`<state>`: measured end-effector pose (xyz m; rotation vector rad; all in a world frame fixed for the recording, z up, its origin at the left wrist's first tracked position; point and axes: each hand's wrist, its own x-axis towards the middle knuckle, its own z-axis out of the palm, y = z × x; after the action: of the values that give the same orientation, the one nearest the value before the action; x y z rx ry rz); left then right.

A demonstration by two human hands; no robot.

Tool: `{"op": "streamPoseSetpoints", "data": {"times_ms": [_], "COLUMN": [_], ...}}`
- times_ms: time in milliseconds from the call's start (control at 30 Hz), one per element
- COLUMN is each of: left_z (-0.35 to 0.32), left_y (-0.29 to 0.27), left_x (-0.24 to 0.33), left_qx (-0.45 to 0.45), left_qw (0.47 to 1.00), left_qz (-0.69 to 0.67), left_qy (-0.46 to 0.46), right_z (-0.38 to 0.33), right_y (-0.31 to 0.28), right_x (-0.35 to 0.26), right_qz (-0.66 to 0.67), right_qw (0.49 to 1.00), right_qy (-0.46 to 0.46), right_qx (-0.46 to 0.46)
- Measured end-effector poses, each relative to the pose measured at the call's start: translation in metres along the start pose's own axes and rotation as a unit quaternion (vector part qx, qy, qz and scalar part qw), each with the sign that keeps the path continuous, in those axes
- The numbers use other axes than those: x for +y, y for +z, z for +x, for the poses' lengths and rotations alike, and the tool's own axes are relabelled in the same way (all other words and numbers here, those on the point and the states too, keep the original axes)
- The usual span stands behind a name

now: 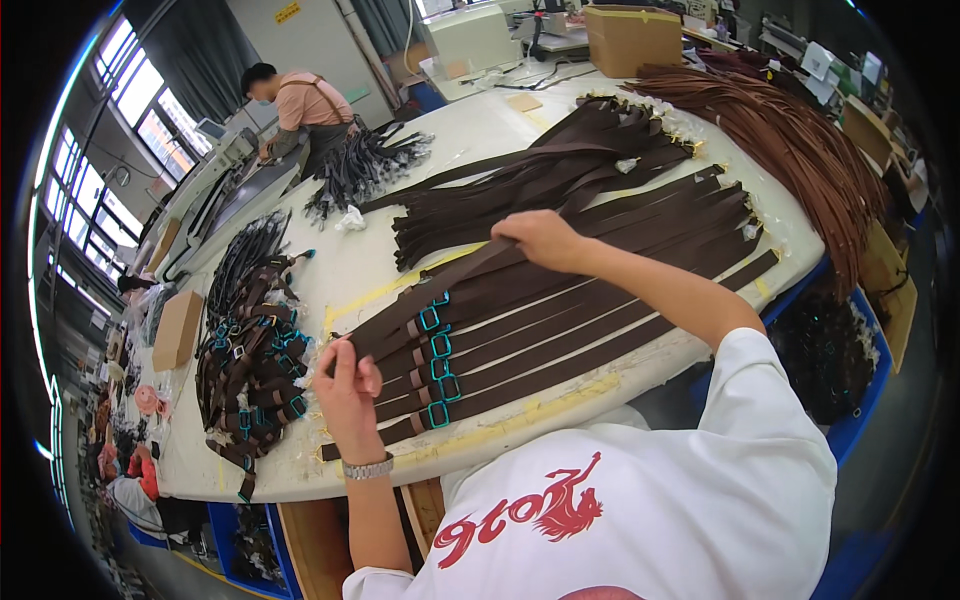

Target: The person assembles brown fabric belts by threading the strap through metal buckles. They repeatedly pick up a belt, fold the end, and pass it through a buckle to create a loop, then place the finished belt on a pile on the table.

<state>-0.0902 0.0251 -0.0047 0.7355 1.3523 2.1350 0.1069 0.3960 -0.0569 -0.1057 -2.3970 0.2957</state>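
A dark brown strap [425,294] stretches slantwise between my two hands over the table. My left hand [347,385], with a metal watch on its wrist, pinches the strap's near left end. Farther along, my right hand [543,240] is closed around the strap with its knuckles up. Beneath it, several dark brown belts [600,323] lie side by side, with turquoise buckles [440,345] near their left ends. Behind my right hand lies a pile of dark brown straps [470,215], their far right ends wrapped in clear plastic.
Buckled belts lie heaped [255,360] at the left of the pale table [560,415]. A bundle of dark straps [365,170] and a cardboard box [632,40] are at the back. Reddish-brown straps [780,140] hang over the right edge beside a blue bin [862,390]. A co-worker [308,105] bends over a machine.
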Motion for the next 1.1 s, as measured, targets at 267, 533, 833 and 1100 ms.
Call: {"op": "streamPoseSetpoints", "data": {"times_ms": [267,533,833,1100], "left_z": [-0.002,-0.023,-0.037,-0.004], "left_y": [-0.104,-0.105,-0.017,0.011], "left_x": [0.033,0.01,0.0,0.032], "left_qx": [0.077,0.084,-0.098,-0.272], "left_qw": [0.996,0.989,0.975,0.916], "left_qz": [0.021,-0.061,0.01,0.168], "left_qy": [0.037,-0.108,-0.2,-0.243], "right_z": [-0.012,-0.014,-0.112,0.065], "right_y": [-0.096,-0.225,-0.307,-0.007], "right_x": [0.198,0.251,0.14,-0.181], "right_qz": [-0.075,-0.23,-0.384,0.363], "right_qw": [0.959,0.924,0.785,0.734], "right_qy": [0.234,0.206,0.365,0.104], "right_qx": [0.139,0.224,-0.322,-0.564]}}
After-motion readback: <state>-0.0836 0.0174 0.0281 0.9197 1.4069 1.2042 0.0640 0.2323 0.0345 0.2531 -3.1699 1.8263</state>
